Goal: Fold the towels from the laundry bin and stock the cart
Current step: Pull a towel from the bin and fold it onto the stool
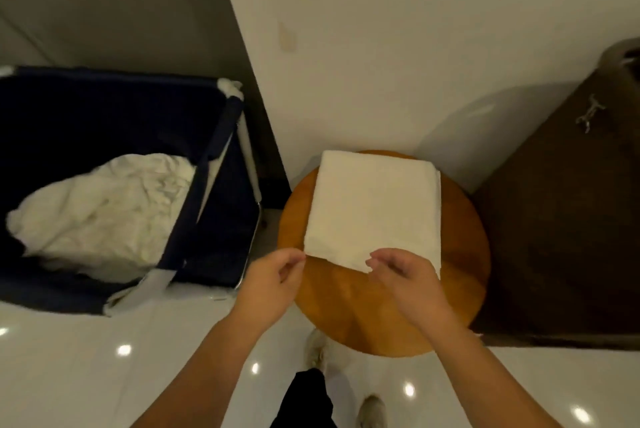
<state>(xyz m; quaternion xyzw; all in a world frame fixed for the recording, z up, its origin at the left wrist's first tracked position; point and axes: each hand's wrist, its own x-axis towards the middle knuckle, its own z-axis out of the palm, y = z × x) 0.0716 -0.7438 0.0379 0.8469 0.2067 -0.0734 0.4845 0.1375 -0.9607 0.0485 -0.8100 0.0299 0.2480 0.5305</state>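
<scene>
White cloth towel (374, 209), folded square, looks finished; my left hand (277, 277) and right hand (401, 273) curl at its near edge, grip unclear. Next I'd lift it level.

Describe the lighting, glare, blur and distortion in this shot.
Head view: dim, warm indoor light; bright pinpoint glare spots on the glossy white tiled floor; a soft shadow on the white wall behind the round wooden stool; the navy fabric laundry bin sinks into darkness inside; the wide-angle lens bends the wall edges; the whole frame is slightly soft.
</scene>
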